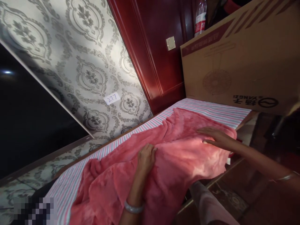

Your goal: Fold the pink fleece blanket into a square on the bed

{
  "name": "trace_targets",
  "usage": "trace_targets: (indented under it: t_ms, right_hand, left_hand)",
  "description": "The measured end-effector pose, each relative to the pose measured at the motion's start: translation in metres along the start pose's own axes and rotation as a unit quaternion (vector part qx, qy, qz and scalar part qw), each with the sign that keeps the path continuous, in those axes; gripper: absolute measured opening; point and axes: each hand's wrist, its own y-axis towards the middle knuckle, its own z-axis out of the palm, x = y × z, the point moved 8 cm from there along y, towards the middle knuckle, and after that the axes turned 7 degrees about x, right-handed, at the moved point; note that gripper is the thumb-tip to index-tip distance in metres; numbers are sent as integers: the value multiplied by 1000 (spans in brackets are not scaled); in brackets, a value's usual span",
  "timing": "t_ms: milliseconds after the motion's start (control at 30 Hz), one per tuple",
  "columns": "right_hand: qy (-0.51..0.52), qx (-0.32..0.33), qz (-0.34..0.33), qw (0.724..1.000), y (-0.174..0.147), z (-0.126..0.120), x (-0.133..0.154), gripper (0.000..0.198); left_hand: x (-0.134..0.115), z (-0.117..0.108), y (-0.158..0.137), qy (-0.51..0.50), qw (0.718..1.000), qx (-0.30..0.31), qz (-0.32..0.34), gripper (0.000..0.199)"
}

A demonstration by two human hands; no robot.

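A pink plush blanket (178,159) lies spread with folds over a striped cloth (67,181), and its near side hangs over the edge. My left hand (146,156) rests at the blanket's middle, fingers curled into the fabric and closed on it. Further right, my right hand (215,137) lies on the blanket near its right end, fingers stretched out and thumb apart. A small white tag (228,161) shows at the blanket's right edge. Creases run between the two hands.
A large cardboard box (239,68) stands at the far right end, with a plastic bottle (200,20) behind it. A dark screen (35,115) is at the left, before patterned wallpaper (93,72). A red wooden panel (152,47) rises behind. My leg (211,203) shows below.
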Motion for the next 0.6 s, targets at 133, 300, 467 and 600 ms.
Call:
trace_targets:
  t_ms: [133, 300, 467, 600]
  right_hand:
    - [-14, 16, -19, 1000, 8, 8, 6, 52]
    - [-3, -74, 80, 994, 5, -11, 18, 40]
    - [-36, -220, 143, 964, -16, -71, 50, 32]
    - [-107, -276, 177, 938, -30, -114, 57, 34]
  left_hand:
    - [-7, -11, -2, 6, 1000, -9, 18, 34]
    - [-9, -22, -8, 17, 999, -22, 24, 35]
    - [-16, -25, -11, -8, 999, -27, 28, 33]
    - [-29, -22, -13, -41, 998, -21, 37, 28]
